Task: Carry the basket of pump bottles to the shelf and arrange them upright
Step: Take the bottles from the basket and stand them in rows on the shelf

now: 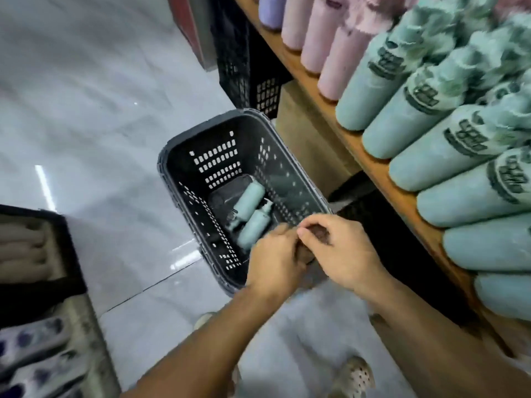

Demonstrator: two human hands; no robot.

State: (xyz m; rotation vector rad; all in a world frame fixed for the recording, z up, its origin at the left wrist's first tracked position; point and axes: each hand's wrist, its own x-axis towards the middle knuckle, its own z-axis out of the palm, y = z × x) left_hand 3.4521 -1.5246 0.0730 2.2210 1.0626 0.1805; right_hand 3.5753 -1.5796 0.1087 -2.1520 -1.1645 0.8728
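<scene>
Step in hand: the carry, at its end. The basket (207, 139) hangs just left of the shelf (379, 179), above the grey floor (100, 110). Arranging has not begun for what is left in it.

Contents: two teal pump bottles (250, 200) lie on their sides on the basket bottom, just beyond the fingertips of both hands, side by side and touching or nearly so. The frame is blurred, so the pump heads are hard to make out.

Hands: left hand (275, 259) and right hand (342, 248) are together at the basket's near rim, knuckles almost touching. Both have their fingers curled round the rim or a handle there. Which of the two it is cannot be told, as the hands cover it. Both forearms reach forward and down, the wrists roughly level.

Shelf, to the right of the right hand: rows of teal bottles (402, 122), with pink bottles (330, 53) further along, all standing upright.

Judgement on the next move: one hand must take the whole load, or the basket must be set down, so the other can reach in, lift a bottle and stand it upright with the teal rows.
</scene>
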